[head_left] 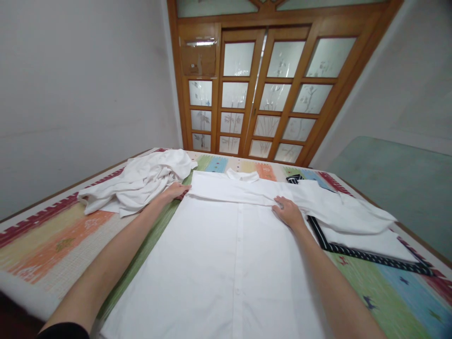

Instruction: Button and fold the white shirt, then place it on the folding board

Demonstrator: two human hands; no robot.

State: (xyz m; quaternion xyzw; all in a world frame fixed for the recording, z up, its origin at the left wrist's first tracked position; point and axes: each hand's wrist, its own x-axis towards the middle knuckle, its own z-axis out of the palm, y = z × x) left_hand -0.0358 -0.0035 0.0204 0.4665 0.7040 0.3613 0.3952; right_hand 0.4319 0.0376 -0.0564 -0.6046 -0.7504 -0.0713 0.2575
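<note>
A white button-up shirt [212, 254] lies front up, its collar [243, 175] at the far end. One sleeve [226, 194] is folded straight across the chest; the other stretches out to the right. My left hand [176, 189] is closed on the shirt's folded edge at the left shoulder, fingertips partly hidden. On the right side of the chest, my right hand [288, 212] rests at the end of the folded sleeve, its fingers slightly bent and apart on the cloth.
A crumpled white garment [141, 181] lies at the left. Under the outstretched sleeve, at the right, is a flat stack of white and black-patterned cloth [370, 249]. Everything lies on a colourful patterned bed cover [67, 238]. Walls flank it, and wooden glass doors [243, 94] stand beyond.
</note>
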